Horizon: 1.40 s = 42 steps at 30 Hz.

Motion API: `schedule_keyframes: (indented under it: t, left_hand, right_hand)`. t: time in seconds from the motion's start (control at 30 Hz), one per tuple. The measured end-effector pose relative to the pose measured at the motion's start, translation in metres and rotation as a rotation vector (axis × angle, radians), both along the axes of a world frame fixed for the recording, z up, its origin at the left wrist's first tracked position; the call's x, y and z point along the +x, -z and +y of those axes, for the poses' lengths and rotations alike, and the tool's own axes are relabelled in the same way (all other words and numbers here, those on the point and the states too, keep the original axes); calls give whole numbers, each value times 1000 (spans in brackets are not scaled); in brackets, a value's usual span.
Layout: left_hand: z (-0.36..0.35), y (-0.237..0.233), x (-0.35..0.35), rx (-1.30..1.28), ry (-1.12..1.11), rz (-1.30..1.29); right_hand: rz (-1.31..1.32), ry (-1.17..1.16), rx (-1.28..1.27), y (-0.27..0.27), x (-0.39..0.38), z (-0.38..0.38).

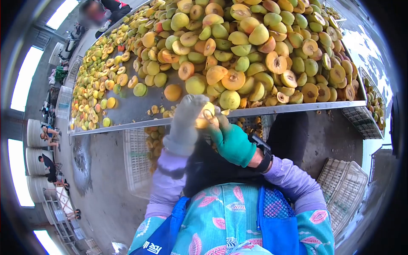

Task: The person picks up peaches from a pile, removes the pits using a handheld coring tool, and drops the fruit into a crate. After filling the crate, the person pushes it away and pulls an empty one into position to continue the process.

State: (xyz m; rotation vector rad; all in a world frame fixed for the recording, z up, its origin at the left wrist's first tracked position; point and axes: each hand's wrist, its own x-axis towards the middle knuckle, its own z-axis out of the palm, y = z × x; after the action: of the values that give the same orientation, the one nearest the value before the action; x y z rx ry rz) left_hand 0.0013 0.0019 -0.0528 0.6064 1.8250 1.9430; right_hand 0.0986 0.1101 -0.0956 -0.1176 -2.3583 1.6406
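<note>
In a pale grey glove, my left hand [185, 123] is closed around a yellow peach half [205, 116] just over the near edge of the metal table [272, 109]. My right hand [233, 142] wears a green glove, its fingers pinched against the cut face of that half. A small dark ring-like shape shows there; I cannot tell whether it is a tool or the pit hollow. Beyond both hands lies a big heap of peaches [229, 78], many cut in half with brown hollows or pits showing. Loose bits of flesh lie near the table lip.
Below the table stand a white plastic crate [138, 161] and more crated fruit [155, 142]. Stacked crates [342, 187] are at my right, and a filled crate [374, 106] sits past the table's right end. Another person [108, 12] is at the far left corner.
</note>
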Motion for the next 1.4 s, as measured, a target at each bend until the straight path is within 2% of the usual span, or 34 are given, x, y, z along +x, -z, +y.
schedule_keyframes:
  t: [0.03,0.07,0.13,0.2,0.3,0.33,0.37,0.4,0.43,0.47,0.5,0.53,0.6,0.63,0.67,0.7,0.73,0.77,0.8,0.83,0.93,0.97,1.0,1.03,1.07,1.1,1.13,1.2,1.23,1.27,1.33,1.37,1.4]
  left_hand:
    - [0,6,-2,-137,-60,224]
    - [4,10,0,-154,-116,239]
    - [14,11,4,-190,-228,264]
    - [20,26,5,-39,-286,-49]
    - [10,25,3,97,-101,-157]
    - [9,21,-1,145,-18,-178]
    - [12,20,0,-62,-114,83]
    - [17,19,5,-255,-237,348]
    - [26,16,7,-164,-322,169]
    - [32,15,11,-77,-390,-25]
    - [30,30,8,37,-363,-29]
    - [32,31,4,138,-334,-44]
    - [33,18,3,125,-265,-86]
    - [32,12,0,92,-232,-137]
    - [32,7,0,55,-197,-188]
    - [35,7,4,-85,-267,34]
    - [38,4,5,-31,-272,0]
    - [40,0,6,22,-276,-32]
    - [41,-2,5,71,-279,-66]
    - [35,1,0,58,-169,-122]
    - [32,-6,-11,-165,81,-205]
    - [36,-15,-12,-200,79,-174]
    - [36,-18,-16,-91,193,-229]
    - [34,-20,-18,22,302,-284]
    - [32,-20,-21,134,411,-335]
    - [34,-13,-30,52,491,-172]
    - [31,-10,-31,35,517,-169]
    - [33,-14,-30,8,581,-159]
    - [33,-15,-27,207,636,-229]
    - [30,-16,-18,279,445,-304]
    - [18,-16,8,401,47,-464]
    - [-2,-10,12,395,-76,-480]
    - [-35,0,8,353,-173,-449]
  right_hand:
    - [-40,7,-40,-2,-2,0]
    - [-80,17,-85,-4,-3,-3]
    - [73,89,-395,8,-12,-22]
    - [-1,59,-337,17,-10,-16]
    - [-107,-51,-276,23,-8,5]
    - [-83,-32,-347,27,-6,-3]
    - [-17,8,-506,34,-7,-19]
    - [162,98,-572,50,-13,-37]
    - [-157,-2,-841,15,-4,-24]
    - [-19,89,-664,42,-14,-29]
    - [-250,-5,-691,23,-9,-12]
    - [-190,-13,-538,26,-13,-2]
    - [-102,-17,-251,33,-15,6]
    - [-150,-7,-202,16,-10,9]
    - [-135,-2,-350,21,-11,3]
    - [-118,4,-501,31,-14,-6]
    - [-97,9,-647,17,-17,-11]
    - [-262,9,-858,-3,-9,-8]
    - [-167,-6,-703,4,-10,-8]
    - [-82,-26,-551,13,-9,-8]
    - [-170,-224,-710,9,-9,2]
    - [-323,-352,-1059,-5,-7,11]
    - [-479,-481,-1405,-23,-5,16]
    - [-416,-531,-1571,-33,-4,11]
    - [-399,-601,-1704,-36,-2,12]
    - [-377,-669,-1841,-37,1,14]
    - [-349,-734,-1981,-37,4,15]
    - [-269,-838,-1997,-36,5,15]
    - [-249,-867,-2010,-35,3,14]
    - [-233,-899,-2026,-34,2,12]
    - [-331,-866,-1881,-49,7,13]
    - [-389,-839,-1821,-56,12,14]
    - [-463,-685,-1758,-57,17,18]
